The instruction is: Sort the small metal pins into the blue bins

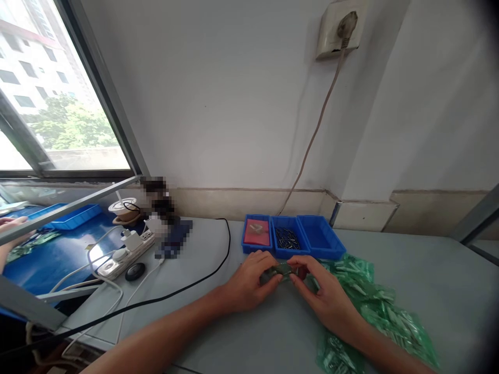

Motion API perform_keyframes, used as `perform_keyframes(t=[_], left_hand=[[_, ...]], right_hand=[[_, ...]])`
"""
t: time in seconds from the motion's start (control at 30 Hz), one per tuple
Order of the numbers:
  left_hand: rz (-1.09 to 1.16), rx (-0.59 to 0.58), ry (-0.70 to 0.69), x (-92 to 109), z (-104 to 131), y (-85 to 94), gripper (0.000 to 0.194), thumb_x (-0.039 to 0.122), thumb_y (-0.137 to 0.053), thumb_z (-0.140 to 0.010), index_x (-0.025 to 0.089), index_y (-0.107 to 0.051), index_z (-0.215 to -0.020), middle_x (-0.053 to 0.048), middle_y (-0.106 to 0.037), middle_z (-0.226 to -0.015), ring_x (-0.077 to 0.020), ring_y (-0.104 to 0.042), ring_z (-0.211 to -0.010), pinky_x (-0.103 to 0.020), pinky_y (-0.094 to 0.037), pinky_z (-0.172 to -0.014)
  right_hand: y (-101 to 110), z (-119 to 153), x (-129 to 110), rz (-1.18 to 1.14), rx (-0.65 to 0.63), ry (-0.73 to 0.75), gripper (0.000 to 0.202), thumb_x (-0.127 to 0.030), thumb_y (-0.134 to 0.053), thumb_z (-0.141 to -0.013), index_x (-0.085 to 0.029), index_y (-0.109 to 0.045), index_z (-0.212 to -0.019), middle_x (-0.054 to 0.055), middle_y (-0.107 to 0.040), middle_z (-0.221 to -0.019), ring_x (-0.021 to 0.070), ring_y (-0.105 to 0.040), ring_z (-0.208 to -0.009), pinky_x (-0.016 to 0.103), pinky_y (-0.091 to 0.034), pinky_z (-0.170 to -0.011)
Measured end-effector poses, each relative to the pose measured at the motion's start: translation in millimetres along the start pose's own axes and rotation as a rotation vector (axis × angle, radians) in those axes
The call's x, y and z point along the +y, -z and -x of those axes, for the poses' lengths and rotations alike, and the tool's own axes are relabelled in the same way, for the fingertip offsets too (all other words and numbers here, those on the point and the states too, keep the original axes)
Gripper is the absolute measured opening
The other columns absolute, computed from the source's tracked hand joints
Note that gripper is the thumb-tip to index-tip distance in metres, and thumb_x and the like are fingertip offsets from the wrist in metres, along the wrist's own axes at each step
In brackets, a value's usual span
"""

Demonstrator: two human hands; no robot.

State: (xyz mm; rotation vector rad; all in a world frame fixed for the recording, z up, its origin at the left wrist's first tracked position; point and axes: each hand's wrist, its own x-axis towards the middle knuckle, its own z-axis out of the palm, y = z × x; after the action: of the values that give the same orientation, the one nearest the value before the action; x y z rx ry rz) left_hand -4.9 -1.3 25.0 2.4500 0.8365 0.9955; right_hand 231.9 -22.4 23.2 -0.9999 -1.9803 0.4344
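My left hand and my right hand meet just above the table, in front of the blue bins. Between their fingertips is a small green plastic bag, pinched from both sides; its contents are too small to make out. Beside and partly under my right forearm lies a heap of similar green plastic bags. Behind my hands stand three blue bins: the left bin with a red piece and a small pale item in it, the middle bin with many small dark metal parts, and the bare right bin.
A black cable crosses the table on the left. Near it are a power strip, a black computer mouse and a pixelated patch. Beyond a metal frame bar, another person's hand shows by a blue table.
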Motion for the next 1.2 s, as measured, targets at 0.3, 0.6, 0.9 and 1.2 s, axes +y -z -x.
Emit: perform_keyframes(t=[0.3, 0.6, 0.9, 1.2], left_hand=[[-0.045, 0.013, -0.025, -2, 2, 0.2, 0.015, 0.028, -0.053, -0.11, 0.019, -0.058, -0.1, -0.003, -0.064, -0.096, -0.0184, -0.051, -0.086, -0.032, -0.04, -0.083], [-0.033, 0.023, -0.024, -7, 3, -1.7, 0.015, 0.032, -0.055, -0.112, 0.019, -0.062, -0.109, -0.005, -0.068, -0.103, -0.0195, -0.056, -0.092, -0.033, -0.042, -0.086], [-0.039, 0.042, 0.028, -8, 6, -2.8, 0.024, 0.035, -0.06, -0.109, 0.022, -0.059, -0.129, -0.007, -0.069, -0.113, -0.0207, -0.062, -0.098, -0.035, -0.051, -0.089], [-0.086, 0.183, -0.046, -15, 12, -7.9, 0.037, 0.032, -0.058, -0.11, 0.023, -0.047, -0.144, -0.007, -0.069, -0.115, -0.0187, -0.068, -0.091, -0.034, -0.059, -0.087]], right_hand=[[1, -4, 0, 0.01, -0.002, 0.085, 0.007, -0.023, -0.059, -0.106, -0.027, -0.063, -0.109, 0.002, -0.066, -0.096, 0.0211, -0.065, -0.086, 0.032, -0.053, -0.078], [0, -2, 0, -0.018, -0.026, 0.016, 0.008, -0.026, -0.054, -0.11, -0.027, -0.062, -0.108, 0.003, -0.066, -0.098, 0.0214, -0.065, -0.088, 0.033, -0.053, -0.08], [3, -2, -5, -0.028, -0.033, -0.016, 0.011, -0.029, -0.052, -0.11, -0.026, -0.061, -0.103, 0.003, -0.066, -0.095, 0.0215, -0.066, -0.086, 0.032, -0.054, -0.078], [2, -2, -1, -0.04, 0.035, -0.138, 0.012, -0.035, -0.055, -0.108, -0.027, -0.061, -0.115, 0.003, -0.07, -0.099, 0.0218, -0.068, -0.087, 0.033, -0.056, -0.078]])
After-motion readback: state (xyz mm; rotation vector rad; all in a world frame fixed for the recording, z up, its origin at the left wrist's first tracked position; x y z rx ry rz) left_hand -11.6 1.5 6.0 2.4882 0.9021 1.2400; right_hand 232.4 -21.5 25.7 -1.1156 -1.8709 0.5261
